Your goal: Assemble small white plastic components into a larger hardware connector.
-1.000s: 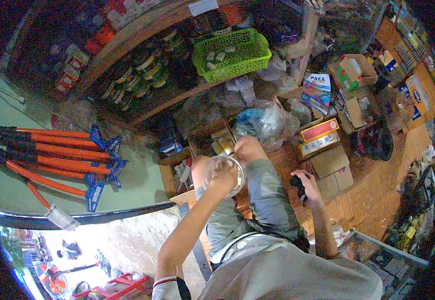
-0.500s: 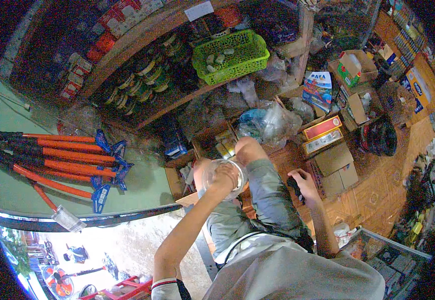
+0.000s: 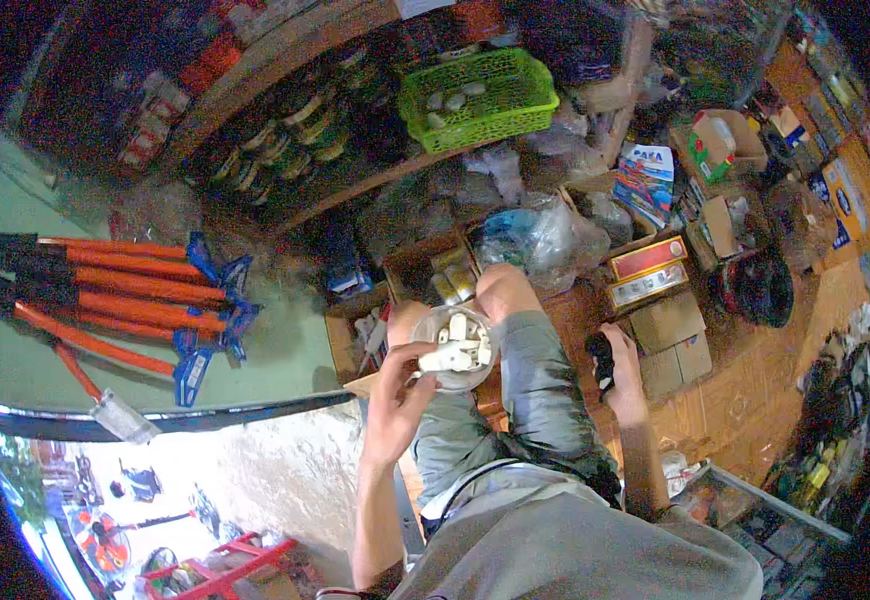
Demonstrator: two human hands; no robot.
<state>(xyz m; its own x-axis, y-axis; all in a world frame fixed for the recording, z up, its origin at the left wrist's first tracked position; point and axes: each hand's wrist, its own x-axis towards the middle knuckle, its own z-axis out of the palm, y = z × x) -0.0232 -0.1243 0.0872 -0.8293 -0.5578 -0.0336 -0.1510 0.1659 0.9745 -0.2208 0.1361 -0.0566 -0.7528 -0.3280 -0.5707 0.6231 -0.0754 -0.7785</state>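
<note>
Listing from the left: orange-handled tools (image 3: pixel 145 284) with blue ends, laid against a pale green surface (image 3: pixel 275 370). Pinching, with left hand (image 3: pixel 417 368), fingers bent and seemingly closed on one white plastic piece (image 3: pixel 445 358), at the mouth of a clear round tub (image 3: pixel 467 382). Containing, same tub by the knees, further white pieces (image 3: pixel 460 328), loosely heaped. Curled, with right hand (image 3: pixel 621 375), around a small black object (image 3: pixel 603 360), kind unclear, well apart from the tub. Judged step in hand: handling pieces singly at the tub, left-handed. Judged need for any next move: keeping a secure fingertip hold, clearing the rim without tipping the tub.
</note>
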